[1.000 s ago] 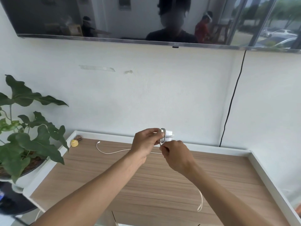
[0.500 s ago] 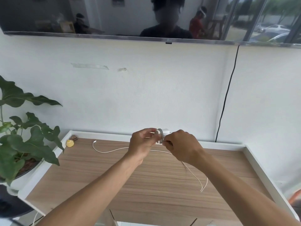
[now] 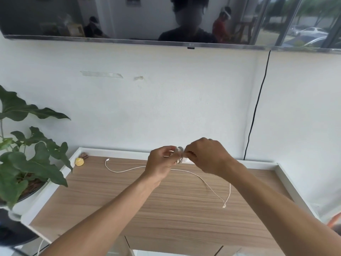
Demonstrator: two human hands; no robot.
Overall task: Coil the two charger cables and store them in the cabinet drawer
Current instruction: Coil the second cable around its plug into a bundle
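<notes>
Charger cable [image 3: 180, 154], partly wound into a small coil, sits pinched between your two hands above the far edge of the tabletop [image 3: 166, 209]. Its loose tail [image 3: 203, 180] runs right and toward you along the wood, then bends beside your right forearm, so the slack lies on your right hand's side. Your left hand [image 3: 160, 163] pinches the coil with narrow, curled fingers [image 3: 167, 149]. Your right hand [image 3: 206, 157] has its fingers curled tight on the strand at the coil's right face. A white length [image 3: 125, 170] trails left across the tabletop; whether it is the second cable cannot be told.
</notes>
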